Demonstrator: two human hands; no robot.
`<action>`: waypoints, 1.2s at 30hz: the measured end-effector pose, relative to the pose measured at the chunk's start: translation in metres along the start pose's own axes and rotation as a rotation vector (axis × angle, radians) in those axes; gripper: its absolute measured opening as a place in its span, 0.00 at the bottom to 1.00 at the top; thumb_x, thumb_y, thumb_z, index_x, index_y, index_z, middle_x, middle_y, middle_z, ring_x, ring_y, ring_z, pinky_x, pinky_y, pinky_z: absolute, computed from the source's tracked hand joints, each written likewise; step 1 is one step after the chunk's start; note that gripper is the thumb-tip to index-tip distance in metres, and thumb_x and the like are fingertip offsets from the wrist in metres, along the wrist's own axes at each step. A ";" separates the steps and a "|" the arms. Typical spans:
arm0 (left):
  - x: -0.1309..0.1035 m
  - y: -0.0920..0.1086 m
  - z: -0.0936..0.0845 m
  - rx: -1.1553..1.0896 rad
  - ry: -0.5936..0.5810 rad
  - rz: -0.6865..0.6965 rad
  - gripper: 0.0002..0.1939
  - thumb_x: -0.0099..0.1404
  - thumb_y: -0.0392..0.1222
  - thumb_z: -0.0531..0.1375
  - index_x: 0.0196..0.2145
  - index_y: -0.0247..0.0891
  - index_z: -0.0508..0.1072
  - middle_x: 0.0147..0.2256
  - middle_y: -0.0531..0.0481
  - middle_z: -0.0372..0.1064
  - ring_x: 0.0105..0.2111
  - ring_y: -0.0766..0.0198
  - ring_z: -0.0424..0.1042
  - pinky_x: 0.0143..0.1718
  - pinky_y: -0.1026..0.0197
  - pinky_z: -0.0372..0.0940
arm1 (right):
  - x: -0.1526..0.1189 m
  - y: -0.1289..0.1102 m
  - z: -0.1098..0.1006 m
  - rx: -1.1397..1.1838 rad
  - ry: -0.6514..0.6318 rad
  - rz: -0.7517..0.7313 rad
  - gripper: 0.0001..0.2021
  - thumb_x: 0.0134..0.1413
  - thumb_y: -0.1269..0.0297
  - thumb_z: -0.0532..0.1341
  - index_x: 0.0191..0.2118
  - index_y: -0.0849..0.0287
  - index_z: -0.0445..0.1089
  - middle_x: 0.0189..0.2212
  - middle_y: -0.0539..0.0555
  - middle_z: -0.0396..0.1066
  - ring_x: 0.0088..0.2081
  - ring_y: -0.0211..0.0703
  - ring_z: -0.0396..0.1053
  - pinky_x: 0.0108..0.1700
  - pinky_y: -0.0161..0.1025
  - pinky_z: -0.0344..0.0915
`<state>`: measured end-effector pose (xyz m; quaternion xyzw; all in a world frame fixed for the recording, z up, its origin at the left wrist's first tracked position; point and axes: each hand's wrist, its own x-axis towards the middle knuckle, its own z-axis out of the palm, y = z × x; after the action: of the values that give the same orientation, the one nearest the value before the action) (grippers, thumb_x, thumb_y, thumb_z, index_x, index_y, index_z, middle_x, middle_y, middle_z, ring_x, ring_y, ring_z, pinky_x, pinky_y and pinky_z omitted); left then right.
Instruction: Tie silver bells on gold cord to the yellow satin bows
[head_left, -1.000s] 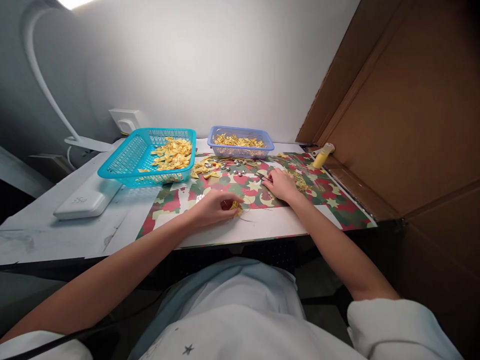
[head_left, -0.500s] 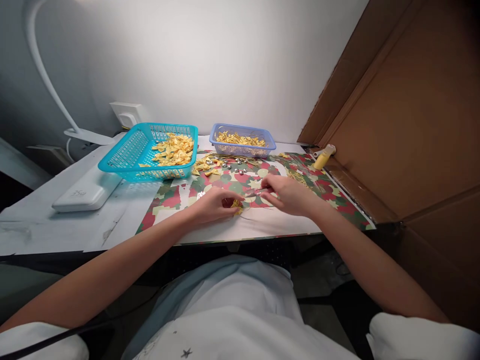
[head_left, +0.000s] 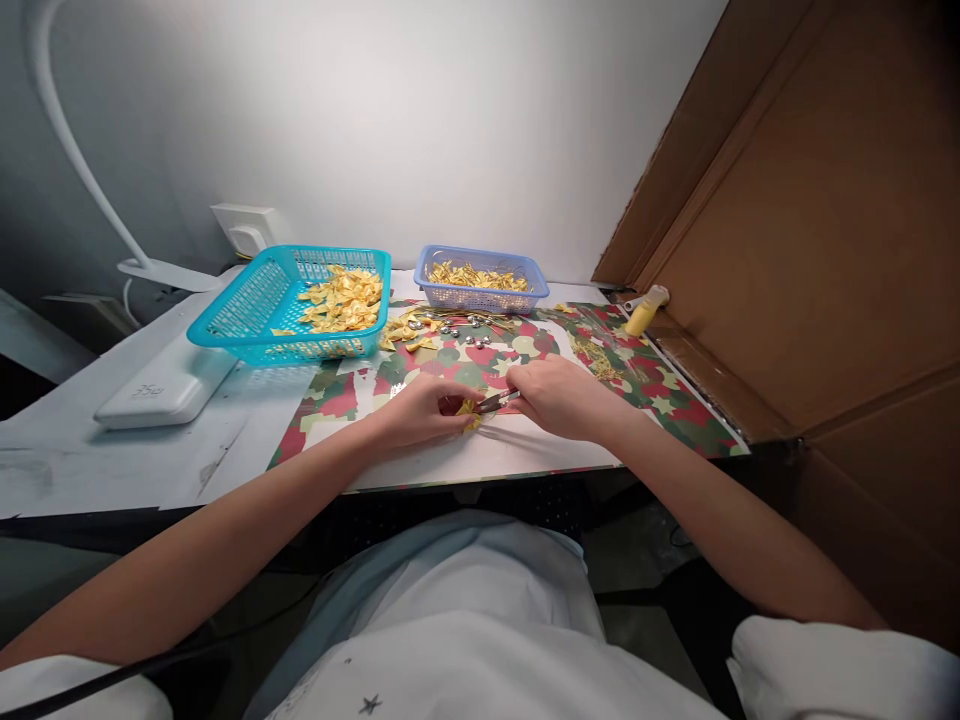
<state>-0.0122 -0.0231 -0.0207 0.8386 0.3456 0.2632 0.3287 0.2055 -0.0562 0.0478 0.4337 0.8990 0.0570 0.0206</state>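
Observation:
My left hand [head_left: 427,410] is closed in a pinch on a gold ribbon bow [head_left: 471,410], held just above the white paper near the table's front edge. Fingers wrapped, my right hand [head_left: 559,398] grips a small pointed metal tool [head_left: 498,400], like scissors or pliers. Its tip points left and meets the bow at my left fingertips; whether it bites on anything there is too small to tell. The tool's handles are hidden in my right palm. Beyond the hands lie several small silver bells [head_left: 472,341] and loose gold bows [head_left: 411,330].
A turquoise basket [head_left: 214,325] of gold bows stands at the left. Behind is a lilac basket [head_left: 480,298] with gold wired pieces. A white power bank [head_left: 157,392] lies left, a yellow bottle [head_left: 642,315] right. Gold strands [head_left: 596,358] lie on the patterned paper. Cardboard [head_left: 810,230] walls the right side.
My right hand has turned and moved slightly left and down, bringing the metal tool's tip to the bow. My left hand still pinches the bow. The view has shifted slightly.

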 end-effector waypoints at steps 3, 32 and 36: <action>0.000 -0.001 0.000 -0.005 0.009 0.027 0.17 0.58 0.42 0.61 0.44 0.35 0.80 0.26 0.51 0.73 0.23 0.69 0.62 0.24 0.68 0.56 | 0.003 -0.003 0.001 -0.021 -0.013 -0.035 0.07 0.64 0.64 0.55 0.36 0.61 0.65 0.30 0.56 0.72 0.30 0.44 0.64 0.35 0.40 0.48; 0.000 0.004 0.000 -0.011 -0.013 0.013 0.16 0.59 0.41 0.59 0.43 0.34 0.80 0.23 0.53 0.69 0.22 0.71 0.60 0.22 0.69 0.54 | 0.012 -0.006 0.001 -0.076 -0.033 -0.056 0.08 0.64 0.67 0.52 0.35 0.62 0.65 0.29 0.55 0.73 0.27 0.42 0.63 0.36 0.40 0.46; 0.000 0.002 0.001 -0.019 -0.002 0.010 0.16 0.58 0.42 0.60 0.42 0.35 0.80 0.23 0.53 0.69 0.22 0.70 0.60 0.22 0.68 0.54 | 0.013 -0.007 0.000 -0.077 -0.032 -0.061 0.08 0.64 0.67 0.53 0.34 0.63 0.66 0.28 0.55 0.72 0.27 0.42 0.63 0.37 0.40 0.47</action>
<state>-0.0106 -0.0244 -0.0195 0.8373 0.3388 0.2673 0.3356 0.1924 -0.0506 0.0472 0.4057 0.9086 0.0841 0.0533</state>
